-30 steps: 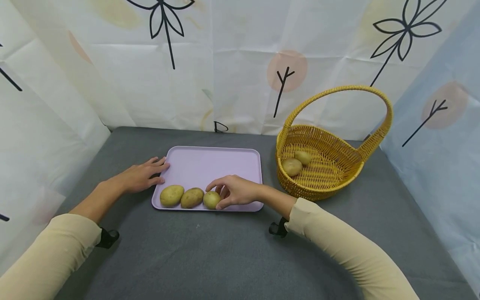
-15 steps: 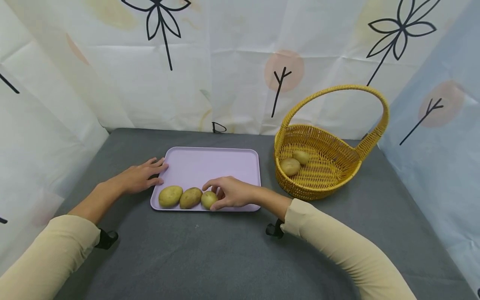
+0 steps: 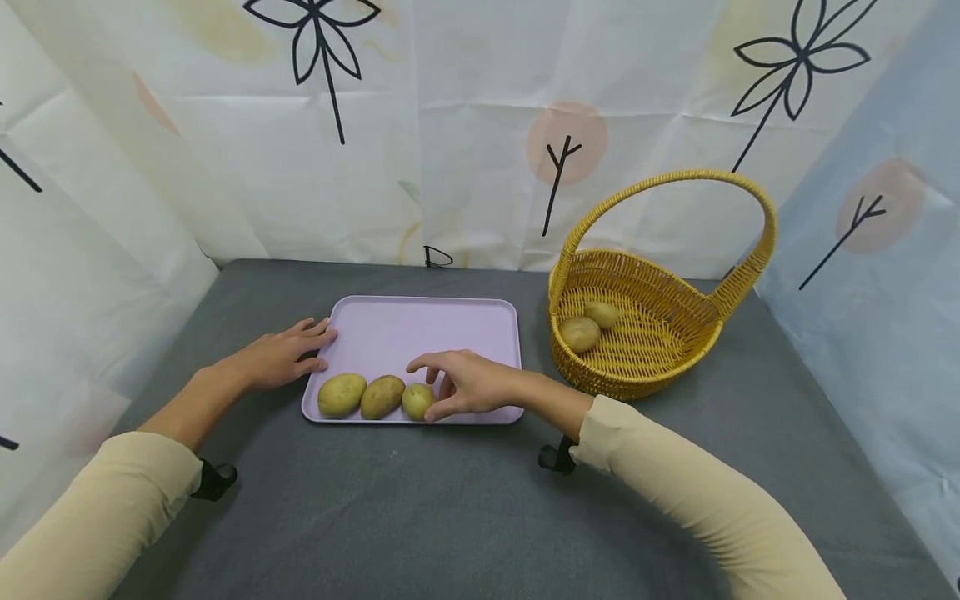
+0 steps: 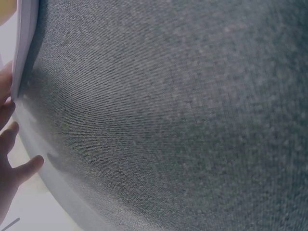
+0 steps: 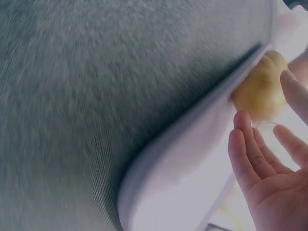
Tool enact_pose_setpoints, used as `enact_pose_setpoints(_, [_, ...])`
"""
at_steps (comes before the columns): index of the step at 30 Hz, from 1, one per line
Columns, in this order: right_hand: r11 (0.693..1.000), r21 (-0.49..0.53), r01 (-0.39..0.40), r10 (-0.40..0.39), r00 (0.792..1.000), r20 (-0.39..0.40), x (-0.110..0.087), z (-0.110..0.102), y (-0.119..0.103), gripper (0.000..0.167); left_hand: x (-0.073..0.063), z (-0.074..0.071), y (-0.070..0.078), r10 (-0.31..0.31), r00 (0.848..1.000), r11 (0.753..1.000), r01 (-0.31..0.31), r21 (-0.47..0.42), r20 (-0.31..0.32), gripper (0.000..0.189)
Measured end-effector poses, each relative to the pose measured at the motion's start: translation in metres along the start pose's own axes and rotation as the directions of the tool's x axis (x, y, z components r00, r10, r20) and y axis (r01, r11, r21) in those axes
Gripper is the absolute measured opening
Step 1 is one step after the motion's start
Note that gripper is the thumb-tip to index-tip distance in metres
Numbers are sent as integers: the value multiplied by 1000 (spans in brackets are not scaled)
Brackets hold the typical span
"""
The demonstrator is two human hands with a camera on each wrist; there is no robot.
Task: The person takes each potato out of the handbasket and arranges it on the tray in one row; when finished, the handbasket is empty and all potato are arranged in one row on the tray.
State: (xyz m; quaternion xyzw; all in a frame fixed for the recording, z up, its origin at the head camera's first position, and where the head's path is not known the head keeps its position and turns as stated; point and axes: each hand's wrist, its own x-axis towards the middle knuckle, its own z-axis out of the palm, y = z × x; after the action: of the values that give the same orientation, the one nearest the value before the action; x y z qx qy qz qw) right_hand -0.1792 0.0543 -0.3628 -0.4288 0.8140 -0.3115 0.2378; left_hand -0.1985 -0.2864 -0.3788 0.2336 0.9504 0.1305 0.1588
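Three potatoes lie in a row along the near edge of a lilac tray (image 3: 427, 329): a left one (image 3: 342, 395), a middle one (image 3: 382, 397) and a smaller right one (image 3: 417, 402). My right hand (image 3: 476, 383) is beside the smaller potato, thumb and fingers spread around its right side. In the right wrist view the fingers of that hand (image 5: 269, 178) stand loosely bent, with a gap to the potatoes (image 5: 260, 91). My left hand (image 3: 281, 354) rests with extended fingers at the tray's left rim; the left wrist view catches only part of its fingers (image 4: 21, 171).
Right of the tray stands a yellow wicker basket (image 3: 618, 387) with a tall handle. Inside it are two potatoes, a larger one (image 3: 580, 334) and a smaller one (image 3: 602, 314). A grey cloth (image 3: 390, 517) covers the table, and a printed white curtain (image 3: 480, 183) hangs behind.
The smaller potato has shifted slightly left against the middle one. My right hand's fingers have loosened and drawn back a little from it. The left hand stays at the rim.
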Motion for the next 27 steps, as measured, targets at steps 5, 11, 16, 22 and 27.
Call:
enact_pose_setpoints(5, [1000,-22,13,-13,1000,-3,-18,-19,-2,57,1,1,0,1,1000,1000,-1,-2,3,65])
enact_pose_setpoints(11, [996,-89,9,-11,1000,-17,-50,-54,-3,48,3,2,-3,5,1000,1000,-5,7,-1,64])
enact_pose_setpoints(16, [990,-127,-58,51,997,-58,-79,-85,-1,39,3,1,-4,17,1000,1000,-17,3,-4,65])
enact_pose_setpoints(22, [988,-101,-120,113,991,-71,-112,-118,12,27,3,1,-4,17,1000,1000,-17,4,0,64])
enact_pose_setpoints(27, [987,-55,-150,143,983,-115,-132,-138,31,32,3,2,-5,18,1000,1000,-18,9,-3,65])
